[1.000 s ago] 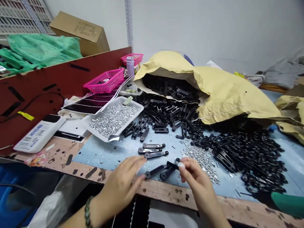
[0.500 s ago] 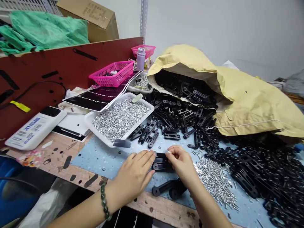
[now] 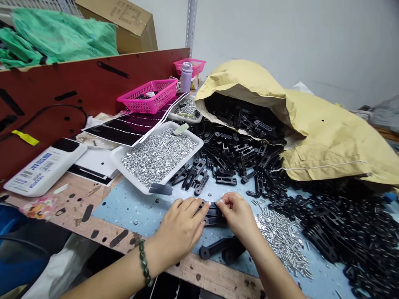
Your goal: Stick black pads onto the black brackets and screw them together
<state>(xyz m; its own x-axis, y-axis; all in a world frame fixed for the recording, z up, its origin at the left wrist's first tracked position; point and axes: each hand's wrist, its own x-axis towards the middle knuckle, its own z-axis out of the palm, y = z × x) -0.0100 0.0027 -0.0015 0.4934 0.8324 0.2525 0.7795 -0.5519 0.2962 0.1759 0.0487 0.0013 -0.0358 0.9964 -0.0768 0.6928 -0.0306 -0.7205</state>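
A few slotted black brackets (image 3: 213, 212) lie side by side on the blue mat between my two hands. My left hand (image 3: 183, 224) is closed on their left end, its fingers together and the index fingertip pressing on top. At their right end my right hand (image 3: 238, 214) makes a pinch with thumb and index finger; whatever is between those fingertips is too small to make out. Closer to the table's front edge rest more black arm-shaped parts (image 3: 215, 248), partly under my right wrist. Beside that wrist spreads a pile of silver screws (image 3: 285, 236).
A white tray of small silver metal pieces (image 3: 199, 143) stands behind my left hand. Loose black parts (image 3: 224, 158) spill from a yellow sack (image 3: 246, 74), with another heap (image 3: 368, 232) at right. A pink basket (image 3: 149, 104) and a white boxy device (image 3: 40, 170) are at left.
My left hand has shifted slightly right, its index finger now further over the brackets. My right hand keeps its pinch at nearly the same place.
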